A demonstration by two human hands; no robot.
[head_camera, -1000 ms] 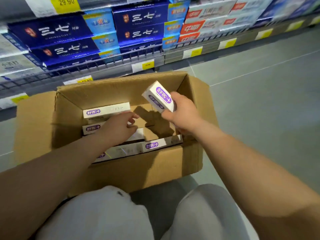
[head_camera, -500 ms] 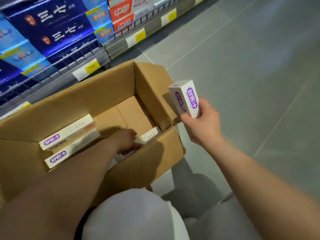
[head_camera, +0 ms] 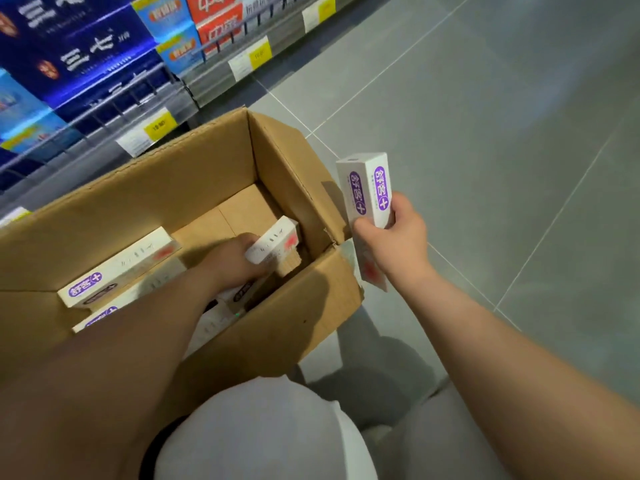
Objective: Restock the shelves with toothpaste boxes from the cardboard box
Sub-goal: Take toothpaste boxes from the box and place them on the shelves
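Observation:
An open cardboard box stands on the floor in front of my knees. Inside it my left hand grips a white toothpaste box, lifted at an angle near the right wall. More white boxes with purple logos lie along the left side. To the right of the cardboard box, outside it, my right hand holds another white toothpaste box upright over the floor.
Shelves with blue toothpaste packs, red ones and yellow price tags run along the upper left. Grey tiled floor spreads to the right. My grey-clad knees are at the bottom.
My right hand carried its toothpaste box out of the cardboard box to the right. My left hand closed on a box inside and raised it. The view swung right.

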